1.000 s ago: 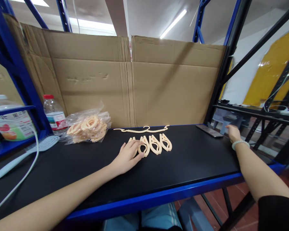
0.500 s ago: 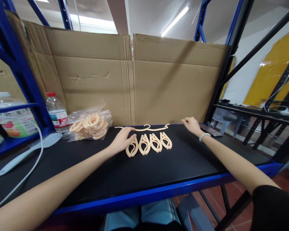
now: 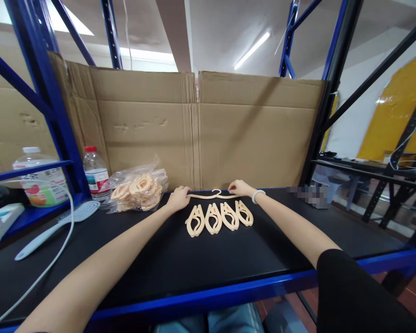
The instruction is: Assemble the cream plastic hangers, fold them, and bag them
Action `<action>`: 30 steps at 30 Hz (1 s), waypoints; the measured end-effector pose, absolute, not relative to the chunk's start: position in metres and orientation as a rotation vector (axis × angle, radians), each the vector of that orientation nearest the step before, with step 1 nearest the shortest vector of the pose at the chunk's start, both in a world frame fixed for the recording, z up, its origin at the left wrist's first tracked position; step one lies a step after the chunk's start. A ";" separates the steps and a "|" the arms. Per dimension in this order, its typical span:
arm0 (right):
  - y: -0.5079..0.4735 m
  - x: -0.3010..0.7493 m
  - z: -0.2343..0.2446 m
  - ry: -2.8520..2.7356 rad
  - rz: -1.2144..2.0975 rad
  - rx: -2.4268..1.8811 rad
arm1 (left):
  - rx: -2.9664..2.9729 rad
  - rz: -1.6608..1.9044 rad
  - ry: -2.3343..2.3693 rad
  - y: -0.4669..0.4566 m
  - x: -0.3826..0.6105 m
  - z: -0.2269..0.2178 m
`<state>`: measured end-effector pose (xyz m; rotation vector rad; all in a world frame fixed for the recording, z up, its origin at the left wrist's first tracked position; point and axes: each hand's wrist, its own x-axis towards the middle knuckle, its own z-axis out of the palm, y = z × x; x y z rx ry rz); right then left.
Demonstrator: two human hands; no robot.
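Note:
An unfolded cream plastic clothes hanger (image 3: 203,197) lies along the back of the black tabletop, its hook towards the cardboard. At its left end, my left hand (image 3: 179,199) is closed on the arm, the tip hidden by the fingers. My right hand (image 3: 241,188), with a pale bracelet at the wrist, pinches the opposite end. Just in front is a row of several folded hangers of the same cream colour, among them the leftmost folded hanger (image 3: 190,227) and the rightmost folded hanger (image 3: 248,217). Neither hand touches this row.
On the left are a clear bag of folded hangers (image 3: 138,190), a red-capped bottle (image 3: 97,175), a pale hairbrush (image 3: 43,240) and a white cable (image 3: 64,243). Cardboard (image 3: 249,134) walls the back. A blurred-out object (image 3: 312,196) lies at the right.
My right hand has moved left onto the hanger's right end. My left hand has shifted from over the leftmost folded hanger to the open hanger's left end. The view has tilted up slightly.

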<state>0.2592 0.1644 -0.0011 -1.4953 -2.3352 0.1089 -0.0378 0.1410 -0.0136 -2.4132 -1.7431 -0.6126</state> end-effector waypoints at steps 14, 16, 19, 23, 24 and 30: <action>0.158 0.258 -0.008 -2.387 0.168 -1.405 | -2.310 -0.456 -1.965 0.153 -0.062 -0.019; 0.161 0.254 -0.010 -2.391 0.175 -1.404 | -2.327 -0.434 -1.946 0.151 -0.060 -0.020; 0.163 0.250 -0.014 -2.395 0.171 -1.399 | -2.340 -0.430 -1.909 0.146 -0.058 -0.022; 0.160 0.258 -0.020 -2.386 0.134 -1.394 | -2.341 -0.453 -1.849 0.140 -0.060 -0.027; 0.159 0.262 -0.021 -2.378 0.115 -1.397 | -2.341 -0.462 -1.831 0.139 -0.061 -0.028; 0.150 0.299 -0.035 -2.264 -0.063 -1.432 | -2.364 -0.493 -1.750 0.139 -0.065 -0.029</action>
